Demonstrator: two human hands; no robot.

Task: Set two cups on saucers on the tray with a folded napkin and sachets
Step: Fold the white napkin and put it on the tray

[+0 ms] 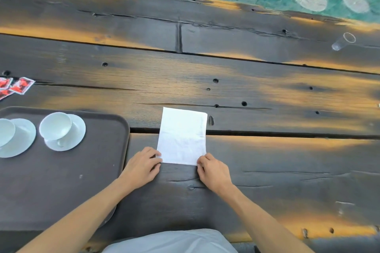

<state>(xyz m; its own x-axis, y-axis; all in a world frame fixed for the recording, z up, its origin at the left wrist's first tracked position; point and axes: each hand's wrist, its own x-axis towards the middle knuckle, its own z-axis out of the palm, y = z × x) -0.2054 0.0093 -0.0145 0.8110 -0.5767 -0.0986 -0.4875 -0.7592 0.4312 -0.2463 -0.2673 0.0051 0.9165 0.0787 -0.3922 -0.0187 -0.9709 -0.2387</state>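
Head view: dark scorched plank table, teal strip past its far edge. Napkin lies folded, just right of tray. My left hand & right hand pinch its near corners. 2 cups on saucers sit on tray; sachets beyond it.

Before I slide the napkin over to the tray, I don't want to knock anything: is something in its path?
Nothing visible lies between the napkin and the tray; only bare table. The left hand rests at the tray's rim. The near cup and saucer sit farther left, leaving open tray beside them.
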